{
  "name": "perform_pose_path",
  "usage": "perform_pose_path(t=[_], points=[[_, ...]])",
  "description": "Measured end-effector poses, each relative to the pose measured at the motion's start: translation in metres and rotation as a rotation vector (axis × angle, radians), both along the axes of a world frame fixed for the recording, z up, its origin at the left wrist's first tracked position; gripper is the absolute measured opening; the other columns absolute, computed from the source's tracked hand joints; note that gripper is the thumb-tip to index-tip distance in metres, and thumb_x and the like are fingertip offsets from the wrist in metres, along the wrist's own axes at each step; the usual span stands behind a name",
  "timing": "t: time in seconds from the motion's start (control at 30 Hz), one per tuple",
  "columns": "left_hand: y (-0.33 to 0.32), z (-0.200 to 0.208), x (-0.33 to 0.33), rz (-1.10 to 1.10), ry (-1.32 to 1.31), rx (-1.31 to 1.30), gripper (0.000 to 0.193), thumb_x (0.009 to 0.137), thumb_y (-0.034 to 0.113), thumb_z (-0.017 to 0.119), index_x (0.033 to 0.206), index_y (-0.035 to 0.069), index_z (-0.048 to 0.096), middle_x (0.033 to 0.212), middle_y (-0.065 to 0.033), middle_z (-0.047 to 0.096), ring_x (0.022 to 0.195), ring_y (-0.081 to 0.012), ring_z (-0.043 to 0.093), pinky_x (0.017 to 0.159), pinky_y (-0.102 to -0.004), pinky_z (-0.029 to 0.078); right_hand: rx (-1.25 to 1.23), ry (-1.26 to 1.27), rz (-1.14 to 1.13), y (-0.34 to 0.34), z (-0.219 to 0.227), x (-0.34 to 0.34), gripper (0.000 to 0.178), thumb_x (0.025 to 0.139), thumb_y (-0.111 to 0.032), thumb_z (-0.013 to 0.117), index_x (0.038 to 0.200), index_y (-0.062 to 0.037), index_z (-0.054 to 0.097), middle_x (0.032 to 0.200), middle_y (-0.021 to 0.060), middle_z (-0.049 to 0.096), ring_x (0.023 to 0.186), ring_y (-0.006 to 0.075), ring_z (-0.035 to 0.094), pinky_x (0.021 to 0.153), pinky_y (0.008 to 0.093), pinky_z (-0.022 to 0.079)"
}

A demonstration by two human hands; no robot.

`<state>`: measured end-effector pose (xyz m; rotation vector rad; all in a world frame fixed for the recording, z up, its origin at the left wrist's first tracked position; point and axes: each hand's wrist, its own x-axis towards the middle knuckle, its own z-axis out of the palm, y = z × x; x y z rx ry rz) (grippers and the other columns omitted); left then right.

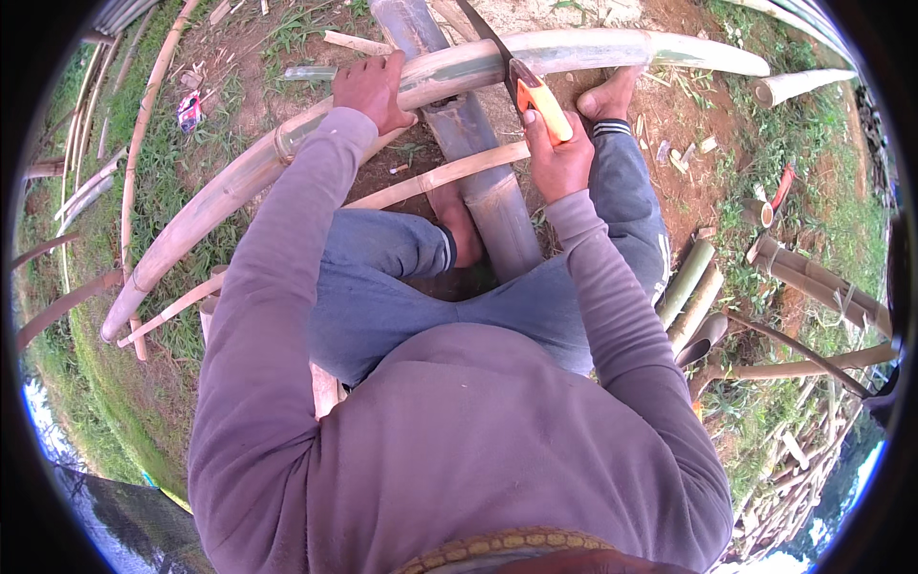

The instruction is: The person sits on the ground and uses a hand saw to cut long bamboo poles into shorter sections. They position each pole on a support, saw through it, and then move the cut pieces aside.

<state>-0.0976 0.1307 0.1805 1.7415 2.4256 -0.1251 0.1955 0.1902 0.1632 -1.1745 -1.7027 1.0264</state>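
Note:
A long, thick bamboo pole (229,196) lies crosswise in front of me, resting over a dark, upright-running bamboo log (502,215). My left hand (371,91) grips the pole from above, left of that log. In my right hand (562,158) is a handsaw (543,103), my fingers wrapped round its orange handle. The saw's blade crosses the pole just right of the log; whether its teeth have cut in cannot be seen. My bare right foot (612,96) is against the pole's near side. A thinner split bamboo strip (440,182) passes below, over the log.
Cut bamboo pieces (690,287) lie by my right knee. Farther right are a tied bamboo rail (822,287) and a heap of split sticks (803,478). Long thin poles (143,143) lie on the grass at left, near a small red packet (190,112). Offcuts litter the dirt.

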Motion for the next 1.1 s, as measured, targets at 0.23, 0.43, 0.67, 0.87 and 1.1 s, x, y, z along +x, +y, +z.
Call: perform_pose_path(t=[0.23, 0.43, 0.67, 0.87, 1.1], points=[[0.005, 0.0, -0.005, 0.014, -0.059, -0.042, 0.095, 0.071, 0.033, 0.093, 0.151, 0.019, 0.045, 0.128, -0.0213, 0.071, 0.112, -0.0446, 0.072, 0.098, -0.056, 0.057, -0.108, 0.055, 0.066, 0.006, 0.024, -0.004, 0.04, 0.108, -0.024, 0.07, 0.136, 0.0029, 0.061, 0.086, 0.0025, 0.069, 0.066, 0.0052, 0.061, 0.057, 0.022, 0.05], [0.002, -0.004, -0.034, -0.048, -0.233, -0.128, 0.091, 0.068, 0.033, 0.093, 0.146, 0.016, 0.049, 0.119, -0.0218, 0.075, 0.11, -0.0466, 0.071, 0.095, -0.0536, 0.057, -0.124, 0.064, 0.066, -0.125, 0.057, 0.122, 0.043, 0.108, -0.025, 0.065, 0.136, 0.0061, 0.056, 0.096, 0.0097, 0.071, 0.071, 0.0083, 0.063, 0.063, 0.0238, 0.053], [0.018, -0.004, -0.036, -0.117, -0.313, -0.158, 0.094, 0.065, 0.035, 0.095, 0.144, 0.012, 0.05, 0.119, -0.0258, 0.074, 0.111, -0.048, 0.07, 0.095, -0.0536, 0.056, -0.009, -0.068, -0.015, -0.033, 0.018, 0.036, 0.026, 0.105, -0.022, 0.073, 0.099, 0.0005, 0.062, 0.079, 0.011, 0.072, 0.065, 0.0115, 0.064, 0.06, 0.0315, 0.052], [0.021, -0.003, -0.051, -0.122, -0.29, -0.096, 0.099, 0.064, 0.034, 0.095, 0.148, 0.01, 0.049, 0.118, -0.0274, 0.074, 0.113, -0.0488, 0.07, 0.098, -0.0527, 0.056, -0.13, 0.111, -0.017, -0.058, 0.034, 0.045, 0.022, 0.104, -0.018, 0.073, 0.103, 0.0023, 0.065, 0.079, 0.0069, 0.073, 0.066, 0.0077, 0.062, 0.061, 0.0282, 0.051], [0.018, -0.01, -0.051, -0.126, -0.327, -0.125, 0.1, 0.06, 0.033, 0.096, 0.147, 0.007, 0.052, 0.119, -0.0286, 0.074, 0.112, -0.0485, 0.07, 0.099, -0.0503, 0.055, -0.073, -0.021, 0.024, -0.127, 0.044, 0.13, 0.022, 0.105, -0.019, 0.07, 0.106, 0.0021, 0.066, 0.084, 0.0087, 0.075, 0.07, 0.0118, 0.07, 0.066, 0.0288, 0.056]])
